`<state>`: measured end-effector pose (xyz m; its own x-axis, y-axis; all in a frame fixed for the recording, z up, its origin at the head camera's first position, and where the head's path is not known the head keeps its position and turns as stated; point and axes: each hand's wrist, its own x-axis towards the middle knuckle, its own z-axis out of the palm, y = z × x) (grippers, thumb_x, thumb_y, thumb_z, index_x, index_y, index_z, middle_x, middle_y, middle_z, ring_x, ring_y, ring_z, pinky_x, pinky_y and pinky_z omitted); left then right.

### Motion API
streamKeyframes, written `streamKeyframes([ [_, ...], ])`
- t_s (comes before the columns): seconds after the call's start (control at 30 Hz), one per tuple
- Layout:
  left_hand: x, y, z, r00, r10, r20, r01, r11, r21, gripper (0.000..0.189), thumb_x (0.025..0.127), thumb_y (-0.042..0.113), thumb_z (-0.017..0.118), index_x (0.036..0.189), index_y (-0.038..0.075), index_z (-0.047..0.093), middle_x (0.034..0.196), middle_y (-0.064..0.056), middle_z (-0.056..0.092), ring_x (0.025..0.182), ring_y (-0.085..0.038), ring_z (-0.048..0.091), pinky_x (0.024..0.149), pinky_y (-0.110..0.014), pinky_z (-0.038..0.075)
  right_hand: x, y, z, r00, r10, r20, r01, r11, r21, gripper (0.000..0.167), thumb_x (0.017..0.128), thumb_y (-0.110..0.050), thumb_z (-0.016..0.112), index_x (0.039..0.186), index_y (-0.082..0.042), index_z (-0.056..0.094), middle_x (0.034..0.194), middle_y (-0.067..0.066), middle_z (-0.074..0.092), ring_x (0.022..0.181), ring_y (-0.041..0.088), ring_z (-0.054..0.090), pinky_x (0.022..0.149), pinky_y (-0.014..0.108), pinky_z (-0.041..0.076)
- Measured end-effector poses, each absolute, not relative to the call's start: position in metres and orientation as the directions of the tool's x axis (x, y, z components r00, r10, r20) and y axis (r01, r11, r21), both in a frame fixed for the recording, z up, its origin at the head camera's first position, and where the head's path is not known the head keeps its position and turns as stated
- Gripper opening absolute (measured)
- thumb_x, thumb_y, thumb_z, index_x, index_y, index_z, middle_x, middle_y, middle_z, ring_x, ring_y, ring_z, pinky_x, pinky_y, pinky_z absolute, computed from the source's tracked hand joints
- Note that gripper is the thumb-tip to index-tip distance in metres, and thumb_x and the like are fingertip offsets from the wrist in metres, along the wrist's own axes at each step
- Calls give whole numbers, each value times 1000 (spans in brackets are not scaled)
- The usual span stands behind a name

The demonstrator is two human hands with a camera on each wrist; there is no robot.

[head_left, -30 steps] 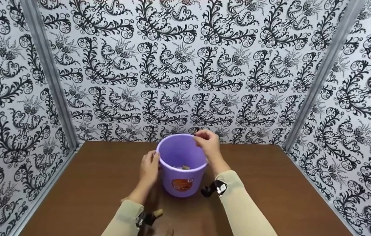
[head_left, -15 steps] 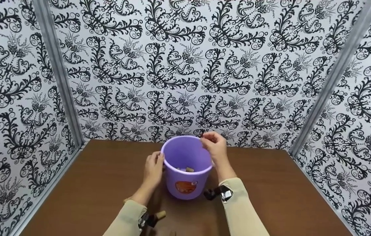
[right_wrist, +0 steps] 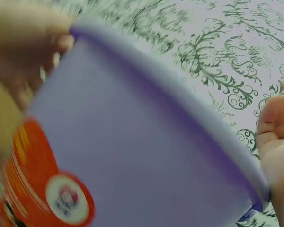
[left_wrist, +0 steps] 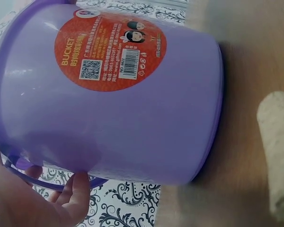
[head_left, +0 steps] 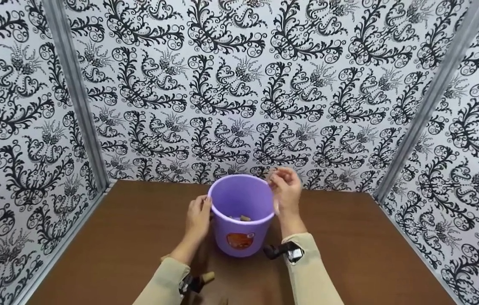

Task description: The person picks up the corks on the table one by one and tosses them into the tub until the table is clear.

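Note:
A purple bucket [head_left: 241,231] with an orange label stands upright on the brown table. My left hand [head_left: 199,217] grips its left rim, and in the left wrist view the fingers [left_wrist: 78,194] lie against the outer wall beside the bucket's thin purple handle [left_wrist: 42,182]. At the right rim is my right hand [head_left: 286,191], raised beside it with loosely bent fingers [right_wrist: 274,116]; nothing shows between them. Inside the bucket, a small tan piece [head_left: 245,218] lies at the bottom. A rough tan stub [left_wrist: 277,151] lies on the table near my left wrist.
The same kind of tan piece [head_left: 208,277] shows next to the left wrist camera [head_left: 192,284]. Another tip [head_left: 223,301] pokes in at the lower edge. Black-and-white patterned walls [head_left: 239,84] with grey corner posts [head_left: 76,97] enclose the table [head_left: 332,245].
My right hand has moved off the far right rim, a little to the right, with its fingers loosening. My left hand stays on the bucket. The head view has shifted slightly.

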<state>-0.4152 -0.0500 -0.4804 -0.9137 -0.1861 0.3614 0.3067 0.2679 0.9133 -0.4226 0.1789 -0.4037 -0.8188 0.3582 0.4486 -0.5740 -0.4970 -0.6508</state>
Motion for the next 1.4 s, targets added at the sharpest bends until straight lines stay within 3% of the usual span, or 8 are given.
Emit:
streamKeyframes([
  [0.13, -416, -52, -480, -903, -200, 379, 322, 267, 908, 31, 109, 25, 54, 120, 1, 70, 113, -20, 63, 94, -27, 66, 84, -37, 57, -407, 175, -407, -822, 329, 466, -565, -580, -587, 35, 91, 20, 56, 102, -11, 66, 91, 1, 68, 77, 13, 64, 72, 23, 58],
  [0.5, -418, -45, -486, -907, -178, 381, 337, 232, 912, 30, 110, 24, 55, 119, 0, 70, 111, -20, 62, 88, -24, 66, 79, -32, 57, -360, 176, -421, -878, 46, 476, -428, -519, -740, 32, 92, 11, 62, 107, -17, 67, 104, 0, 64, 89, 14, 62, 81, 26, 58],
  [0.7, -418, -47, -489, -915, -174, 364, 315, 254, 914, 32, 110, 27, 54, 121, 1, 70, 112, -20, 63, 90, -26, 67, 80, -33, 58, -340, 173, -432, -881, -69, 469, -393, -445, -805, 36, 91, 11, 61, 106, -21, 69, 105, 0, 64, 88, 13, 62, 79, 26, 58],
  [0.93, -417, -49, -484, -917, -164, 365, 327, 220, 919, 33, 111, 26, 54, 121, 0, 70, 114, -21, 61, 95, -32, 68, 81, -34, 59, -323, 166, -434, -854, -164, 493, -409, -373, -833, 31, 88, 7, 71, 106, -18, 70, 104, 1, 68, 92, 13, 64, 78, 24, 60],
  [1.07, -417, -50, -482, -914, -169, 368, 326, 231, 917, 33, 111, 26, 53, 121, 0, 70, 114, -22, 62, 96, -32, 67, 82, -34, 59, -320, 165, -440, -795, -243, 556, -452, -373, -810, 29, 86, 9, 69, 108, -10, 70, 103, 1, 70, 91, 11, 66, 77, 23, 60],
  [1.17, -419, -50, -480, -910, -177, 375, 328, 245, 912, 33, 110, 26, 53, 120, 0, 70, 113, -21, 62, 94, -31, 67, 80, -33, 58, -321, 164, -447, -752, -283, 596, -502, -341, -795, 23, 84, 11, 67, 107, 7, 65, 101, 0, 70, 91, 11, 66, 79, 22, 59],
  [1.27, -419, -49, -480, -910, -179, 374, 325, 251, 912, 33, 110, 28, 53, 119, 0, 69, 113, -21, 62, 92, -29, 68, 78, -32, 59, -319, 164, -458, -728, -324, 604, -534, -285, -796, 27, 83, 13, 67, 107, 20, 56, 99, -2, 69, 91, 9, 67, 82, 21, 58],
  [1.4, -419, -49, -482, -920, -173, 353, 308, 241, 921, 33, 110, 28, 53, 119, 0, 69, 113, -20, 62, 91, -24, 66, 78, -31, 60, -317, 165, -473, -710, -392, 585, -544, -223, -809, 27, 85, 12, 69, 107, 23, 56, 97, -4, 68, 91, 7, 67, 83, 21, 58],
])
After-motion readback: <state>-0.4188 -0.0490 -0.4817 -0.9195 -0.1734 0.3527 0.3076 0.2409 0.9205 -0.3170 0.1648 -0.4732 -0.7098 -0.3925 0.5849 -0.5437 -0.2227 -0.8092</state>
